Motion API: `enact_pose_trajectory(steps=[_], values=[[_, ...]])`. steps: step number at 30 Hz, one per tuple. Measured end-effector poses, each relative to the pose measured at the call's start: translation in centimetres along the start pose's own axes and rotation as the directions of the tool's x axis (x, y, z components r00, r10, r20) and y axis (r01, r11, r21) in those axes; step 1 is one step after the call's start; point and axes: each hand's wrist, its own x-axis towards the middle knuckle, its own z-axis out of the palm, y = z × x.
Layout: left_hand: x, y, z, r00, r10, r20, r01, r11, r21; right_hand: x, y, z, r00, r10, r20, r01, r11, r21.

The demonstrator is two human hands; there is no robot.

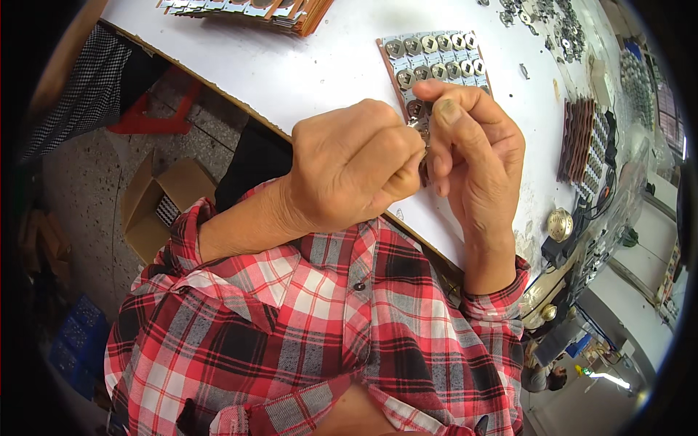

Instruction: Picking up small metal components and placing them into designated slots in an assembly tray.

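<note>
My left hand is closed in a fist, knuckles up, over the table's near edge. My right hand is beside it, with thumb and forefinger brought together and the other fingers curled. Small shiny metal pieces show in the gap between the two hands; their kind is too small to tell, and what each hand grips is hidden. Just beyond my fingers lies a panel of small circuit boards, bearing rows of round metal holders. My hands cover its near part.
A stack of similar panels stands at the far left of the white table. Loose metal parts are scattered at the far right. Another panel stack stands on the right. An open cardboard box and a red stool are on the floor.
</note>
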Motion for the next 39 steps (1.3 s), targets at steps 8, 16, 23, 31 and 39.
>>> enact_pose_trajectory(steps=[8,16,23,31,39], values=[[1.0,0.9,-1.9,0.909,-0.412,0.068,0.411,0.851,-0.327,-0.1,0.3,-0.6,0.98,-0.195,0.046,0.199,0.974,-0.108],[1.3,0.7,-2.1,0.808,-0.547,0.219,0.572,0.64,-0.513,-0.2,1.0,-0.3,0.964,-0.249,0.097,0.263,0.948,-0.176],[1.1,0.5,-2.0,0.842,-0.504,0.191,0.534,0.73,-0.427,-0.4,0.9,0.7,0.997,-0.078,-0.011,0.077,0.992,-0.102],[1.1,0.2,-1.5,0.921,-0.374,0.113,0.39,0.881,-0.267,-0.1,1.7,0.0,0.948,-0.319,0.017,0.292,0.842,-0.453],[1.5,0.0,-1.8,0.92,-0.355,0.165,0.387,0.889,-0.244,0.7,0.8,-1.4,0.762,-0.499,0.413,0.629,0.422,-0.653]])
